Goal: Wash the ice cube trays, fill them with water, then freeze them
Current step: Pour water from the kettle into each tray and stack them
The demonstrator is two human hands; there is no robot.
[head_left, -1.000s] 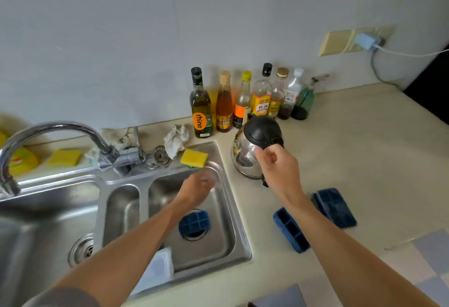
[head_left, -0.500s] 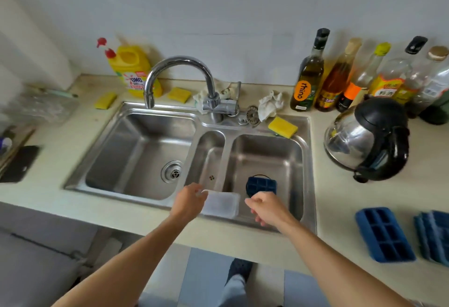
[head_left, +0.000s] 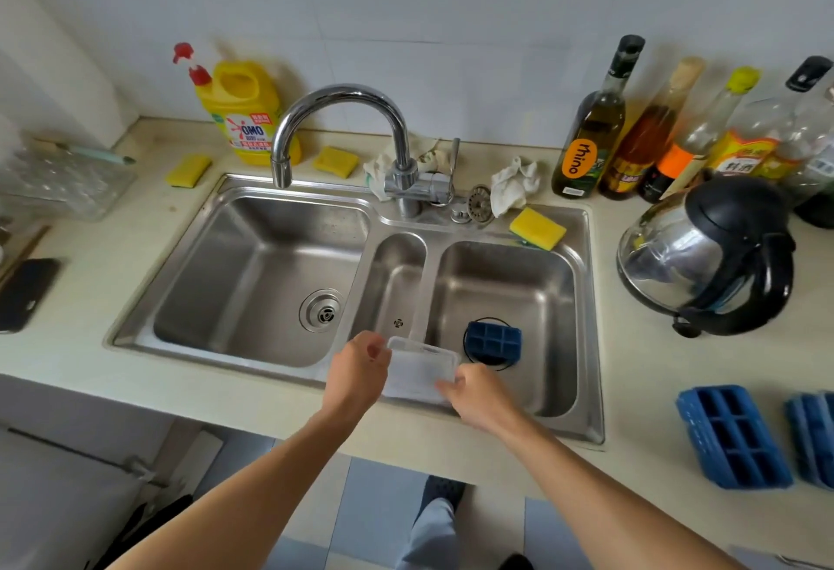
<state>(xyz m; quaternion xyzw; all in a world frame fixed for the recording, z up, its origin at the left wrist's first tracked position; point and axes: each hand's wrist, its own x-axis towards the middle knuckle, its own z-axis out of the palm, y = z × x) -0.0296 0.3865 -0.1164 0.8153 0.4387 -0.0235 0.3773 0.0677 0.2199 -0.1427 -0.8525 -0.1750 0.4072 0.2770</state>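
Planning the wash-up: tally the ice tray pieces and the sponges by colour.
Blue trays: 3, one in the right basin, two on the counter
Clear plastic piece: 1, held by the left hand and the right hand
Yellow sponges: 3
Total: 7

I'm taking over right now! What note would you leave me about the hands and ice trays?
Left hand: grip on the left edge of the translucent white plastic rectangular tray, over the steel sink.
Right hand: grip on its right corner.
Small dark-blue ice cube tray: in the right basin, over the drain.
Larger blue ice cube tray and a second blue tray: on the beige counter, right.
Done: nothing visibly; the chrome tap runs dry.
Left: wash, fill, freeze.
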